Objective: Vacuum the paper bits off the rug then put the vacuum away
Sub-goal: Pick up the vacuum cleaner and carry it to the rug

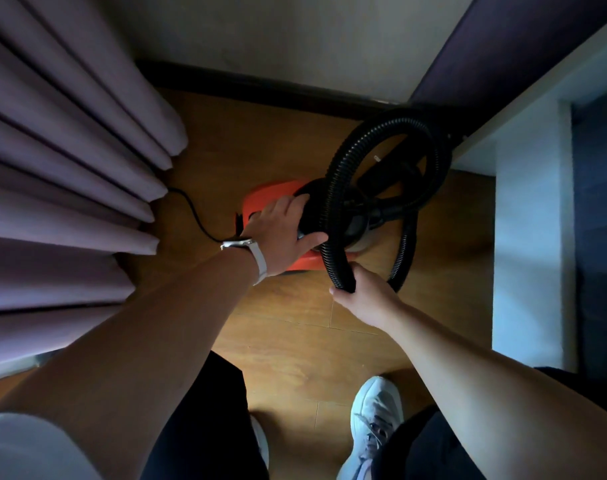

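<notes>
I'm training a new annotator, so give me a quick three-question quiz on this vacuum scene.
1. True or false: the right hand grips the black hose.
2. Which rests on top of the orange vacuum: A) the left hand, B) the right hand, C) neither?
3. Fill in: the power cord runs across the floor toward the ____.

Key: 1 true; 2 A; 3 curtain.
</notes>
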`<state>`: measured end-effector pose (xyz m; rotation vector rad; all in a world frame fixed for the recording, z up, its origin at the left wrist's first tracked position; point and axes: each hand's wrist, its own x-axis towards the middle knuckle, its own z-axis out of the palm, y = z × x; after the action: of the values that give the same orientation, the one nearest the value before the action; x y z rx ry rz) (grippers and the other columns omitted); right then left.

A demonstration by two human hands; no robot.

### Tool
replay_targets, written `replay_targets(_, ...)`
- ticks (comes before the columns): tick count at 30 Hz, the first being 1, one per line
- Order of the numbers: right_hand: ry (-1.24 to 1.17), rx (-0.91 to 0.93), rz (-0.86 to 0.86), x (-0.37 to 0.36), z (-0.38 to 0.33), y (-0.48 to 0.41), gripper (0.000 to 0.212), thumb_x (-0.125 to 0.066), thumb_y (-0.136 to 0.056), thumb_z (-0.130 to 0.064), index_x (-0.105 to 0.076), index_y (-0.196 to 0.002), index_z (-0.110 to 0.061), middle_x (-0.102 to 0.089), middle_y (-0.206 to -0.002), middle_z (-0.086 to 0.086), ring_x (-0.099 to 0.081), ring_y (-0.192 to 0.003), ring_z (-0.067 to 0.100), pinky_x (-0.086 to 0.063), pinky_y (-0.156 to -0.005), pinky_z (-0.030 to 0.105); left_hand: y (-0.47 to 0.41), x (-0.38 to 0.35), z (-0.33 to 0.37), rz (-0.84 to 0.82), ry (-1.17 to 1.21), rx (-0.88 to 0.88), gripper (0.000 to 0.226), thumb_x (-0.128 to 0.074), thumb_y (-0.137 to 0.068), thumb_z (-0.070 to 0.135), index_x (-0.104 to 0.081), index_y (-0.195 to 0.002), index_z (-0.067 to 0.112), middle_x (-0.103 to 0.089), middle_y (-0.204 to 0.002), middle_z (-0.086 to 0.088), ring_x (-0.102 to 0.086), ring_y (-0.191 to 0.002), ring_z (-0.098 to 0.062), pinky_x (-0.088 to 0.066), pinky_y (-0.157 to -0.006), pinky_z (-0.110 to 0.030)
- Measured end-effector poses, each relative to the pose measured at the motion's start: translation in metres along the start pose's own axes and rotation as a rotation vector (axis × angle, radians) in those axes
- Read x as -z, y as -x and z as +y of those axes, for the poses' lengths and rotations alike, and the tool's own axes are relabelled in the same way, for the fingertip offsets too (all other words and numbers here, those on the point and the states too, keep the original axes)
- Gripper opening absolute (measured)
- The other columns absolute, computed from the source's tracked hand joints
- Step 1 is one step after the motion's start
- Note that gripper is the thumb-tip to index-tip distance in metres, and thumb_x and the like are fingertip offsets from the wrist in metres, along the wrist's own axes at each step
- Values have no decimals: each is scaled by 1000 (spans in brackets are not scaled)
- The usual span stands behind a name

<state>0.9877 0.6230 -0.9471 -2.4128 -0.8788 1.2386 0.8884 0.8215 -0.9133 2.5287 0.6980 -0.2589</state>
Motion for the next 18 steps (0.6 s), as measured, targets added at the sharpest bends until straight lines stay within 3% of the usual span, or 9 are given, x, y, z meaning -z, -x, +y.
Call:
replay_targets(3, -44, -16, 71, 30, 2, 14, 33, -64, -88, -49, -55, -114, -31, -65, -84, -10, -64, -72, 9, -52, -61, 28, 0, 0, -2, 2, -22, -23, 79, -43, -91, 65, -25, -153, 19, -40, -148, -8, -41, -132, -31, -36, -106, -49)
replay_targets(7, -43, 26, 106, 70, -9, 34, 26, -63, -91, -44, -52, -113, -36, -58, -70, -9, -57, -54, 0, -35, -46, 12, -4, 0, 3, 23, -44, -20, 75, -48, -92, 60, -29, -151, 17, -44, -146, -8, -43, -132, -30, -38, -107, -48)
replay_targets(9, -72, 56, 153, 84, -16, 42, 19, -63, -92, -41, -50, -104, -35, -53, -61, -8, -52, -45, -3, -34, -42, 13, -9, 3, 8, 24, -33, -20, 70, -49, -93, 57, -34, -149, 17, -48, -144, -8, -46, -129, -30, -41, -104, -45)
replay_targets(14, -250, 127, 338, 103, -26, 53, 15, -68, -89, -32, -54, -94, -32, -54, -58, -12, -53, -48, 1, -35, -44, 15, -28, 12, 16, 48, 30, -64, 45, -55, -94, 50, -54, -128, 21, -64, -112, -3, -61, -97, -24, -50, -77, -35)
replay_targets(18, -316, 181, 434, 107, -25, 50, 12, -68, -90, -31, -59, -99, -28, -59, -67, -8, -57, -58, 3, -41, -48, 14, -39, 14, 14, 14, 98, -60, 29, -57, -93, 52, -60, -107, 26, -62, -88, 8, -58, -78, -13, -46, -63, -27)
